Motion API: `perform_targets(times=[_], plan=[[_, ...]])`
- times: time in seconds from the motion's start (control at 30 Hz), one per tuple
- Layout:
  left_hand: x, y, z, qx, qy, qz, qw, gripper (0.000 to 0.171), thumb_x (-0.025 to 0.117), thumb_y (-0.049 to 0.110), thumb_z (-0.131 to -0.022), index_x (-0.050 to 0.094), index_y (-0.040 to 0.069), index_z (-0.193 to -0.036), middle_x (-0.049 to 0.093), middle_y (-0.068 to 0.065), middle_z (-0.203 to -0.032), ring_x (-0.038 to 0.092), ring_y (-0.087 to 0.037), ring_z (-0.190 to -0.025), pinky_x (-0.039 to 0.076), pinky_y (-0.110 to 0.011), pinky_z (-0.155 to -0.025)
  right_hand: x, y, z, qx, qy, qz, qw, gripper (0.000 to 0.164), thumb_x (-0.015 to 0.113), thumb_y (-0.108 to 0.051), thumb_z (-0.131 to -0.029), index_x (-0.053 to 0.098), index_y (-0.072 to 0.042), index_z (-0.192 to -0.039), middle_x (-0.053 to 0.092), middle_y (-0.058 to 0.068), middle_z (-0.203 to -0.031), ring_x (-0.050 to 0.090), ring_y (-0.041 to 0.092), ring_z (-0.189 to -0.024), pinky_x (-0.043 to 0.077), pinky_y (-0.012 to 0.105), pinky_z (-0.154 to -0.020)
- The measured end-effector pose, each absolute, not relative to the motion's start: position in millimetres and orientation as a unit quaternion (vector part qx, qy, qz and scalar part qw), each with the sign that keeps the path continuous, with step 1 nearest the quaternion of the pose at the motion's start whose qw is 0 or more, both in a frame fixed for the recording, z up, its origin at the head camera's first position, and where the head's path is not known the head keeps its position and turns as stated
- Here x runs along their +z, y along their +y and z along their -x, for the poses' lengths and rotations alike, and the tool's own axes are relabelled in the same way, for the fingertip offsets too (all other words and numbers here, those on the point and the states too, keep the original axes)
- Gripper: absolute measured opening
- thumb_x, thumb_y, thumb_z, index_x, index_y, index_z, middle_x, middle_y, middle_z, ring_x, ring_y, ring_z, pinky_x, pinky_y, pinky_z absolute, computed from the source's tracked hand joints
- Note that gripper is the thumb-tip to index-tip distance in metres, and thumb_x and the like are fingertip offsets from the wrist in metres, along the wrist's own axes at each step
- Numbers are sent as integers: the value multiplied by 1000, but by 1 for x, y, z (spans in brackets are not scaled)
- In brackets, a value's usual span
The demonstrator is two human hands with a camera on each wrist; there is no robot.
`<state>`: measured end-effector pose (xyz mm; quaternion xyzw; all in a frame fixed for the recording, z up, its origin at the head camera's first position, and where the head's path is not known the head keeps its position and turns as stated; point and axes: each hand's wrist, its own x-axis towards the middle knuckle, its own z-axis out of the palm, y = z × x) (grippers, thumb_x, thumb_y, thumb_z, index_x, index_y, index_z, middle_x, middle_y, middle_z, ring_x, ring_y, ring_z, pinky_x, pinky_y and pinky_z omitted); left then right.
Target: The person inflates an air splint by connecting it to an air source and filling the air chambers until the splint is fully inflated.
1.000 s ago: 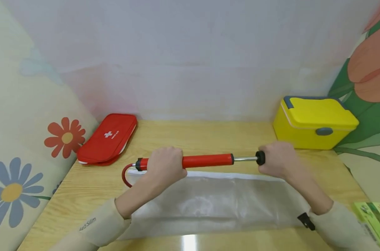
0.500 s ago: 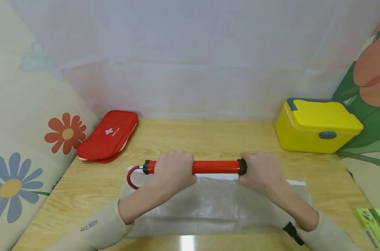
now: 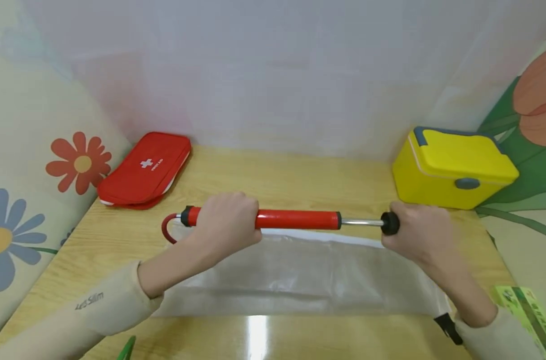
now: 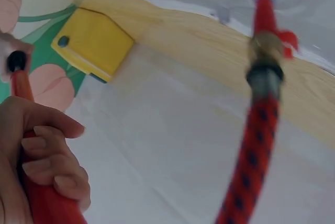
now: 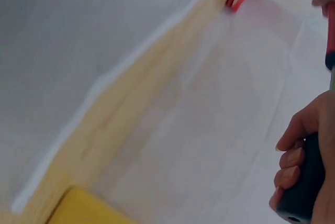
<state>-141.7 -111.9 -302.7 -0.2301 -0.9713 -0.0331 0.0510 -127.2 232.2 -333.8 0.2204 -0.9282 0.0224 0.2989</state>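
Observation:
A red hand pump (image 3: 300, 219) is held level above the table. My left hand (image 3: 227, 220) grips its barrel near the hose end, fingers curled round it. At the other end my right hand (image 3: 419, 234) grips the black handle (image 5: 306, 185), with the silver rod (image 3: 362, 222) drawn out between handle and barrel. In the left wrist view a red hose (image 4: 251, 156) with dark spots runs to a brass-coloured fitting and a red valve (image 4: 265, 14) on clear plastic. Beneath the pump lies a flat, translucent plastic piece (image 3: 309, 272) with a white edge and a black tab.
A red first aid pouch (image 3: 146, 170) lies at the back left of the wooden table (image 3: 295, 170). At the back right stands a yellow box (image 3: 457, 170) with a grey handle. A green packet (image 3: 527, 315) is at the right edge; a green tip (image 3: 127, 347) shows at front left.
Half a second ago the handle was pushed up against the barrel. Since then my right hand has pulled it out to the right, baring the rod. My left hand has shifted slightly left.

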Motion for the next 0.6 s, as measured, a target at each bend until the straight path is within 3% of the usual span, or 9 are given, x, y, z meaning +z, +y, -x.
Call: perform_targets(times=[0.2,0.37,0.47,0.6], plan=[[-303,-94,145,-9,-970,234,68,21,73,25,-72,59,12,-63,47,1,-50,45,-18,-43,38,-31,-37,-341,189,129,37,-950,-172,257,24,64,-16,-55,40,-17,-54,27,-7,-45,24,12,-39,17,28,-38],[-310,-85,136,-5,-964,248,100,22,74,26,-73,61,12,-63,38,4,-48,34,-13,-41,33,-26,-36,-342,164,126,32,-957,-176,230,24,68,-20,-55,44,-16,-57,31,-6,-46,28,13,-40,21,29,-39],[-312,-86,132,-5,-955,271,119,19,72,22,-74,61,11,-63,36,4,-48,30,-12,-41,32,-24,-37,-342,163,122,42,-949,-205,237,20,67,-18,-55,49,-14,-62,34,-6,-48,28,12,-40,22,27,-39],[-311,-102,130,-2,-958,273,89,16,72,22,-73,65,8,-71,46,3,-51,37,-11,-41,39,-25,-40,-343,185,123,68,-925,-255,275,20,65,-13,-55,47,-15,-64,35,-7,-51,27,9,-42,20,25,-39]])
